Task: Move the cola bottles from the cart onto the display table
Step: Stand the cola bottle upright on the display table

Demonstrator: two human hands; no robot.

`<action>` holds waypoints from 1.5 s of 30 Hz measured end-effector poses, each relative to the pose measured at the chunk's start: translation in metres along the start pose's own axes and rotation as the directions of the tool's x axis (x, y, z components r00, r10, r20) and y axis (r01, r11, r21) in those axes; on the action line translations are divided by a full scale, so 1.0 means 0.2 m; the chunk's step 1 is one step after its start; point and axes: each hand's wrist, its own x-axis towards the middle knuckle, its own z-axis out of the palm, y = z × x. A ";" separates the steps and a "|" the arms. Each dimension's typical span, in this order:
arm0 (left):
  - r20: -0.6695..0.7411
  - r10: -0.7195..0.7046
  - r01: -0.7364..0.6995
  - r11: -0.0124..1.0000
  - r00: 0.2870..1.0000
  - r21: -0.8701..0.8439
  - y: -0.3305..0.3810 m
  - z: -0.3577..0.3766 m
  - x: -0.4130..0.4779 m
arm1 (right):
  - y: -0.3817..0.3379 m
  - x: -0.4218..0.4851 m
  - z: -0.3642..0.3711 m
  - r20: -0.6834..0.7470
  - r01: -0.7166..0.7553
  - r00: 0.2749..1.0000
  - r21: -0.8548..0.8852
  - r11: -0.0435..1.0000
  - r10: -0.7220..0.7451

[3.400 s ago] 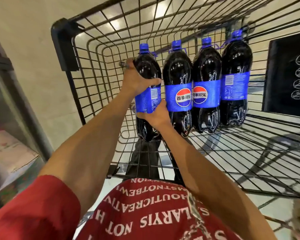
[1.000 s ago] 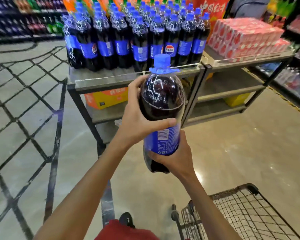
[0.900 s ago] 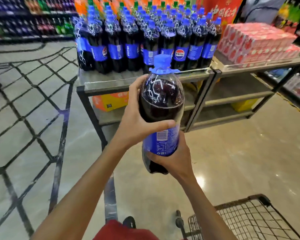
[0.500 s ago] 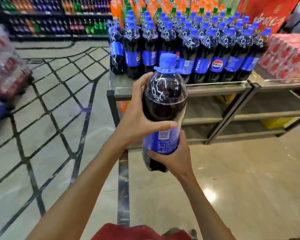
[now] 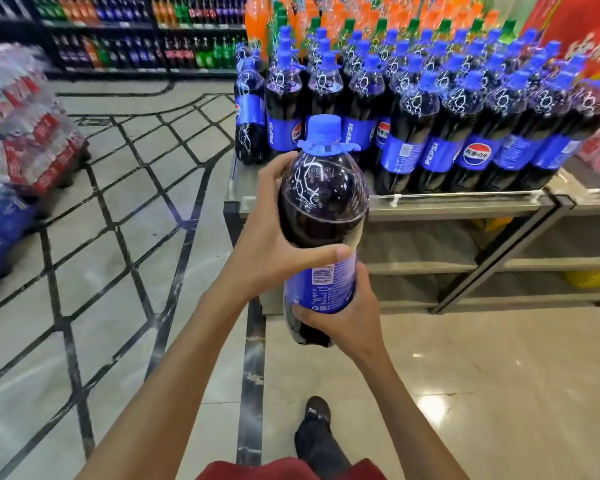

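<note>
Blue-capped and dark, the cola bottle (image 5: 321, 209) is travelling upright in mid-air, touching no surface, in front of the person's chest. The left hand (image 5: 271, 244) is wrapping the bottle's shoulder, its thumb lying across the front just above the label. The right hand (image 5: 343, 317) is cupping the lower body from beneath, at five o'clock of the left. Both hands are grasping this one bottle.

A few seconds back the bottle was standing with three others in the wire cart, which is no longer showing. Over the last second the display table (image 5: 465, 204) has been drawing nearer, and it is now filling the field from twelve to three o'clock. Stocked bottles (image 5: 430, 133) are crowding most of its top. A bare strip (image 5: 248, 194) is showing at the front-left corner, at nine o'clock of the carried bottle's shoulder.

Judged from this, the carrying leg is ending and the set-down is coming next, probably into that corner. Three bottles are presumably waiting in the cart. Shrink-wrapped packs (image 5: 32, 133) are sitting on the floor at ten o'clock.
</note>
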 end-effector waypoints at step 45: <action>0.357 0.095 -0.096 0.995 0.929 -0.017 -0.93 0.26 1.90 | 0.48 1.93 -0.02 -0.394 -0.113 0.913 -0.006 0.994 0.102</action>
